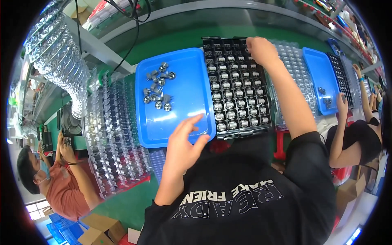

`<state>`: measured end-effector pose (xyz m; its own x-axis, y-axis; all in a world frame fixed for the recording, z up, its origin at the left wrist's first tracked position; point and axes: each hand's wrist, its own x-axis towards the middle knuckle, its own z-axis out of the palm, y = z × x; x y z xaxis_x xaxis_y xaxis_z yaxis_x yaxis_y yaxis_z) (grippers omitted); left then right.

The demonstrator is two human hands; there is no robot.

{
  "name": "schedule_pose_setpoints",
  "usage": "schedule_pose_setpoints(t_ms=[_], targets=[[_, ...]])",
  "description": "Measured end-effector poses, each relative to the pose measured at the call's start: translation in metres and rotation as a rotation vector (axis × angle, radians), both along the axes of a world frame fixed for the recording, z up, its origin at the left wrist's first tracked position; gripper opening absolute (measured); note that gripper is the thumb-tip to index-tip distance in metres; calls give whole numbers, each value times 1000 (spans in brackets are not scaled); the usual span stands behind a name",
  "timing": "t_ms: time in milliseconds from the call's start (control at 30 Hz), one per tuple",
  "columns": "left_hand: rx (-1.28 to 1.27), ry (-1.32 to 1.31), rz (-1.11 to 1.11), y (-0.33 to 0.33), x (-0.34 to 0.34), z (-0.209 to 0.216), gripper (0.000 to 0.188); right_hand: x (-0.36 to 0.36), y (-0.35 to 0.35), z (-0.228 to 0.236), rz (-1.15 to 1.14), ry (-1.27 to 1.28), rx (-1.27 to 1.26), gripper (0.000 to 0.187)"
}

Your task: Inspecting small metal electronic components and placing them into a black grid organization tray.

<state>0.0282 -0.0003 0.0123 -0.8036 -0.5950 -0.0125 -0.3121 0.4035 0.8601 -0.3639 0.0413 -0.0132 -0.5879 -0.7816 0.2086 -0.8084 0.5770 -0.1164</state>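
My left hand [182, 142] hovers over the near right corner of a blue tray [179, 128], fingers spread and holding nothing. Several small round metal parts [158, 105], dark and silver, lie loose in the tray's far left half. Just to the right is a black compartment tray [237, 129] with rows of silver cylindrical parts [232, 125] in its pockets; some pockets in the far rows hold no silver part. At its far right corner my right hand [261, 50] reaches down with fingers pinched together. Whatever sits between those fingertips is hidden.
Stacked clear plastic trays [118, 134] stand to the left, and more clear trays [292, 77] to the right. Beyond them is another blue tray [324, 83] with a person's hand [342, 104] at it. A seated person [67, 179] works at left, below a foil duct [57, 49].
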Motion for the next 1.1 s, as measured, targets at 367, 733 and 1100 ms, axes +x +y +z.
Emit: schedule_pose_setpoints(t_ms=[367, 733, 1100], targets=[[-576, -46, -182, 20, -10, -35, 54, 114, 96, 42, 258, -485, 0, 23], [-673, 25, -352, 30, -24, -45, 38, 186, 167, 0, 252, -186, -2, 37], [-679, -75, -346, 26, -26, -28, 43, 185, 171, 5, 235, -300, -134, 32]])
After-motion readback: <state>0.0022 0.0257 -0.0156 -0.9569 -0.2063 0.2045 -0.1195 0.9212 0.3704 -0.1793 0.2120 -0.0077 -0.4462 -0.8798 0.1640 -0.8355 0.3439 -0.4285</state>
